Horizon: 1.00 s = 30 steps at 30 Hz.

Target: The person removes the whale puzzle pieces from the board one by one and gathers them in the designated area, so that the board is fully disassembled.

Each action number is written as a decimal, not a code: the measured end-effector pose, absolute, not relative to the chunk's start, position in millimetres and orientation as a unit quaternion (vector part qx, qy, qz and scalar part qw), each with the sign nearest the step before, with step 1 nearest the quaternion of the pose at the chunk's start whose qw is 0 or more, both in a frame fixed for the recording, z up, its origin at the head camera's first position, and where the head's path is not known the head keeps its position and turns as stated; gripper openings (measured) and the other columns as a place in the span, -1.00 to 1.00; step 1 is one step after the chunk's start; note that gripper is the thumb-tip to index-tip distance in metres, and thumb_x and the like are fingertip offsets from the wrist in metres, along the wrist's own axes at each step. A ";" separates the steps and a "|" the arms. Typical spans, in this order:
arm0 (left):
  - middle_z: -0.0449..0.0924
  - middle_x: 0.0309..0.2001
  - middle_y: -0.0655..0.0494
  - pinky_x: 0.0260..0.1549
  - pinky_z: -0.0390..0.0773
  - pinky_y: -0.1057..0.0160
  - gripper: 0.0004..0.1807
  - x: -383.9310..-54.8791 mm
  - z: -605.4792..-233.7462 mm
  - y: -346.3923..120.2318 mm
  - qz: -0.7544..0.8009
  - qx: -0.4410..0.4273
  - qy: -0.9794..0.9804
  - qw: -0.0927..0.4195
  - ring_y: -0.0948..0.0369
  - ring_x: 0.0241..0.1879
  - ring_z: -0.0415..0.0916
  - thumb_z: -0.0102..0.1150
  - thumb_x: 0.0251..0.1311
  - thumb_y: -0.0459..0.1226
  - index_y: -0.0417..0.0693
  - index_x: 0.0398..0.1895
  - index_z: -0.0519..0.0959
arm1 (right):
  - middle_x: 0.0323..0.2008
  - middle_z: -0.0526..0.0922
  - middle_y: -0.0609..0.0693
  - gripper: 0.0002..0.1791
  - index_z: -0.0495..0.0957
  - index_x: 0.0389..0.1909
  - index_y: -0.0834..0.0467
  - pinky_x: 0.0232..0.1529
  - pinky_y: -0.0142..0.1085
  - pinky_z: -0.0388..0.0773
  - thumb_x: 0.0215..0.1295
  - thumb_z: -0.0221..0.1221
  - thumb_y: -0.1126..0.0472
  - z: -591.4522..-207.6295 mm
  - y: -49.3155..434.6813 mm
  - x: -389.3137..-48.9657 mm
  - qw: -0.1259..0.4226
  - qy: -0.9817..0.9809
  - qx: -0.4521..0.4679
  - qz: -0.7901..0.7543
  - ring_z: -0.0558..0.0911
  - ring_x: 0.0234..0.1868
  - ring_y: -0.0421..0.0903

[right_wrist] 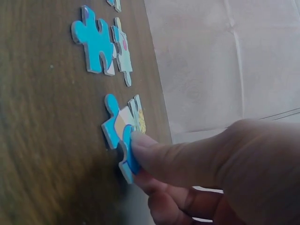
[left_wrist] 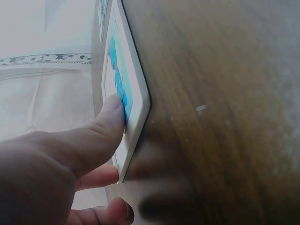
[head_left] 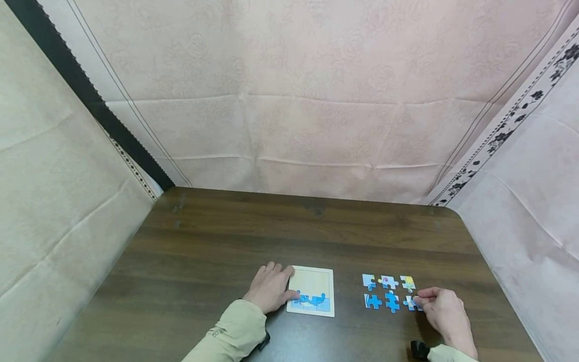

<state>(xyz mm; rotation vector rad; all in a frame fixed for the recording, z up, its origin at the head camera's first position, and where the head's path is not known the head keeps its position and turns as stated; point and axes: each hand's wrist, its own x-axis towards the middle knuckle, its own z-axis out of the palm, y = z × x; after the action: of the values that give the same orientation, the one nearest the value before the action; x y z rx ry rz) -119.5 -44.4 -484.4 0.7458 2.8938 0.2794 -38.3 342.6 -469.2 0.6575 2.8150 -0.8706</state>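
Observation:
My left hand (head_left: pixel 270 289) rests at the left side of a pale wooden puzzle board (head_left: pixel 312 274), its thumb (left_wrist: pixel 110 110) lying on the board face and a fingertip touching the rim. Blue pieces (head_left: pixel 318 303) fill the lower part of the board. My right hand (head_left: pixel 445 311) pinches a blue jigsaw piece (right_wrist: pixel 130 157) between thumb and fingers. It overlaps another jigsaw piece (right_wrist: pixel 111 131), blue with white and orange, in the right wrist view. Close by lies a yellow-patterned piece (head_left: pixel 407 282).
More loose jigsaw pieces lie in two rows right of the board, among them a white piece with a pink spot (head_left: pixel 388 282) and a blue one (head_left: pixel 392 301). All rest on a brown wooden table (head_left: pixel 253 226). Pale cloth (head_left: pixel 289 125) hangs behind and along both sides.

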 end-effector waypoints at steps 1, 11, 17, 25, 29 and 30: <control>0.56 -0.24 0.05 -0.15 0.36 0.13 -0.40 -119.5 -484.2 -44.3 0.093 0.248 0.962 0.070 0.11 -0.18 0.40 0.29 0.07 0.19 0.05 0.08 0.54 | -0.45 0.68 -0.05 -0.77 0.66 -0.28 0.24 -0.24 0.03 0.44 0.22 0.29 0.13 -469.1 342.5 -38.2 0.061 0.931 0.217 -0.289 0.61 -0.29 0.00; 0.56 -0.22 0.05 -0.15 0.36 0.12 -0.40 -120.4 -482.1 -43.3 0.093 0.245 0.962 0.073 0.10 -0.15 0.40 0.29 0.07 0.18 0.05 0.08 0.53 | -0.44 0.69 -0.06 -0.77 0.66 -0.27 0.21 -0.24 0.01 0.44 0.23 0.28 0.10 -468.3 342.9 -37.8 0.052 0.932 0.211 -0.288 0.61 -0.31 -0.03; 0.57 -0.21 0.05 -0.13 0.37 0.12 -0.38 -120.0 -482.5 -43.3 0.088 0.245 0.963 0.074 0.10 -0.15 0.40 0.28 0.08 0.19 0.05 0.11 0.53 | -0.44 0.69 -0.07 -0.76 0.67 -0.26 0.20 -0.24 0.01 0.43 0.24 0.28 0.09 -469.8 343.4 -37.9 0.056 0.930 0.215 -0.293 0.60 -0.31 -0.04; 0.56 -0.22 0.05 -0.13 0.36 0.12 -0.40 -119.3 -482.8 -43.9 0.090 0.247 0.962 0.071 0.09 -0.15 0.40 0.28 0.08 0.19 0.06 0.09 0.53 | -0.43 0.70 -0.07 -0.80 0.67 -0.26 0.19 -0.23 0.03 0.42 0.23 0.29 0.12 -472.4 342.8 -38.1 0.054 0.930 0.214 -0.293 0.61 -0.30 -0.04; 0.56 -0.22 0.05 -0.15 0.36 0.12 -0.40 -118.9 -482.4 -44.1 0.090 0.246 0.962 0.071 0.09 -0.15 0.40 0.29 0.08 0.18 0.05 0.08 0.53 | -0.42 0.70 -0.07 -0.84 0.68 -0.26 0.18 -0.24 0.04 0.43 0.22 0.28 0.18 -473.6 342.7 -37.9 0.052 0.932 0.210 -0.290 0.62 -0.29 -0.03; 0.56 -0.22 0.05 -0.14 0.36 0.12 -0.40 -118.8 -482.3 -43.9 0.090 0.246 0.963 0.072 0.09 -0.15 0.40 0.29 0.08 0.18 0.05 0.08 0.53 | -0.42 0.71 -0.07 -0.85 0.68 -0.26 0.18 -0.24 0.04 0.43 0.21 0.27 0.20 -473.9 342.8 -37.9 0.051 0.933 0.209 -0.290 0.62 -0.29 -0.03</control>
<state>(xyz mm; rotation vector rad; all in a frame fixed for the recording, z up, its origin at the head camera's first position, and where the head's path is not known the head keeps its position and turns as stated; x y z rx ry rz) -118.8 -43.9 -482.3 0.7386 2.8933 0.2698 -37.9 342.8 -473.9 0.6376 2.8380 -0.8816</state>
